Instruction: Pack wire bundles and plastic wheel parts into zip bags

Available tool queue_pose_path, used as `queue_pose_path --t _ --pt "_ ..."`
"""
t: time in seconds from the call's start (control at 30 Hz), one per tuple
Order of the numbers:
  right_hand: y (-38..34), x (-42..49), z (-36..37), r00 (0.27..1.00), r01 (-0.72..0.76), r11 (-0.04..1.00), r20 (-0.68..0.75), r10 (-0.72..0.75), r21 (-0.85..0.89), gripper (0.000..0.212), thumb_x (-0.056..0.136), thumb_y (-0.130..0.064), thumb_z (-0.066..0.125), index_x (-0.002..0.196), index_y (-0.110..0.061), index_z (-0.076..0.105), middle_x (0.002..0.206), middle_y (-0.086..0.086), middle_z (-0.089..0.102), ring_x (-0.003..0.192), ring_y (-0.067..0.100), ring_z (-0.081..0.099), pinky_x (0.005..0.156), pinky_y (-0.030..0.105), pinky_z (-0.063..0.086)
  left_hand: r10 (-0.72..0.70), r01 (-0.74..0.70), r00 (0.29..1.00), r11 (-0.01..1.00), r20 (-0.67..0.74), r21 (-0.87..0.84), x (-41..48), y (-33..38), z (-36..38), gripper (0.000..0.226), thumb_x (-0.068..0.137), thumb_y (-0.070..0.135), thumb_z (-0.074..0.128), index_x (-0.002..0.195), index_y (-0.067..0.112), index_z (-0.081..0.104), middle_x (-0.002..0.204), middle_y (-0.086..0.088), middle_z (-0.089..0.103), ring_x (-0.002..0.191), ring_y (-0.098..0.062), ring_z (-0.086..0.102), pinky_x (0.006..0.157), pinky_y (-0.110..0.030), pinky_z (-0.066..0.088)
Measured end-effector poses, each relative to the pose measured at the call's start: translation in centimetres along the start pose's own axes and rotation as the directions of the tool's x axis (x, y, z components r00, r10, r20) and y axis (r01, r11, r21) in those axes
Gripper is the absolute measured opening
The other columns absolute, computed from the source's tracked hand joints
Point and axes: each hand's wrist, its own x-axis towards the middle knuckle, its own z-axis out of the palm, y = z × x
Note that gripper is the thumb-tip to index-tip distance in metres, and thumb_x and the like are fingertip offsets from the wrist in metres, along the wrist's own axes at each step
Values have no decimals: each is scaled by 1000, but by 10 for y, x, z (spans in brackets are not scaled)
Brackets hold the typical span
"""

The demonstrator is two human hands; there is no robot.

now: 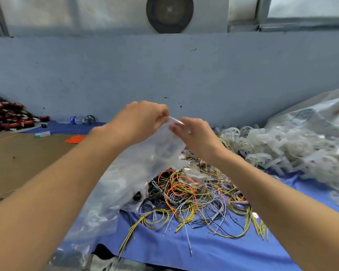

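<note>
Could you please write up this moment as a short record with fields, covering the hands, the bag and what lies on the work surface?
left hand: pinches the top edge of the zip bag
right hand: pinches the same edge, close beside the left
bag: clear, held up above the wires; contents too blurred to tell
wires: loose tangle of yellow, grey, orange and black on the blue cloth
plastic wheels: white heap to the right of the wires
far left: pile of red and black parts, water bottle

Clear, glossy plastic bag (145,153); wires (194,196) in smooth coloured plastic sleeving; translucent white plastic wheels (282,145); matt blue cloth (213,251); matt brown cardboard (27,163).
</note>
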Motion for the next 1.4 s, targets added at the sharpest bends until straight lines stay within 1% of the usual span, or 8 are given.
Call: queue_pose_path --t 0.1,0.2,0.37,0.53,0.67,0.8,1.03,1.4 --pt "-2 5 -40 971 -112 940 -166 173 322 25 95 -25 59 86 -5 70 66 6 68 59 25 62 62 45 55 25 -21 935 1000 -354 15 10 22 -13 34 97 34 52 127 20 56 123 -7 58 114 -32 51 93 -45 39" --pt "27 -2 -80 893 -271 855 -217 395 443 19 93 -17 60 85 -4 72 56 -1 60 45 11 54 51 27 52 -22 -43 860 992 -510 -116 -7 49 9 40 94 29 55 131 15 51 131 -13 48 113 -35 48 93 -48 42" --pt "115 -71 -110 752 -538 748 -180 634 388 33 97 -17 55 65 -13 58 55 2 50 45 16 47 54 30 49 -28 -30 992 890 -120 -455 -52 98 105 39 96 34 51 133 22 48 138 -4 39 129 -23 40 111 -40 32" --pt "186 -152 -97 585 -742 615 -189 789 268 23 93 -8 48 71 -11 56 68 11 56 60 23 52 62 33 44 -38 93 983 947 180 -309 -82 124 195 42 99 44 40 139 30 39 142 7 33 133 -16 35 109 -32 32" --pt "199 -171 -81 754 -656 652 -295 587 -381 38 91 -17 54 129 -18 54 121 11 58 113 34 53 92 44 42 -25 66 980 978 198 -200 -76 130 216 34 100 42 34 130 30 46 128 10 49 121 -13 41 102 -30 35" --pt "166 -154 -55 951 -291 870 -25 307 -398 22 94 -24 55 114 -25 64 107 -3 63 97 22 60 82 37 45 -53 123 982 908 180 -401 -58 134 209 15 99 34 41 107 33 53 94 18 59 83 0 52 69 -17 40" --pt "135 -162 -10 895 -98 907 362 261 -410 34 90 -66 39 109 -37 39 103 -14 48 91 14 56 76 36 47 -258 728 684 287 682 -622 -64 114 206 23 98 6 34 95 15 55 76 -13 63 52 -19 62 55 -39 58" --pt "135 -164 16 898 -91 929 374 232 -357 41 81 -71 38 103 -37 34 104 -14 54 92 14 59 67 33 40 -183 769 638 114 748 -629 -76 116 195 29 96 1 38 100 16 62 95 -10 67 72 -17 68 62 -33 60"
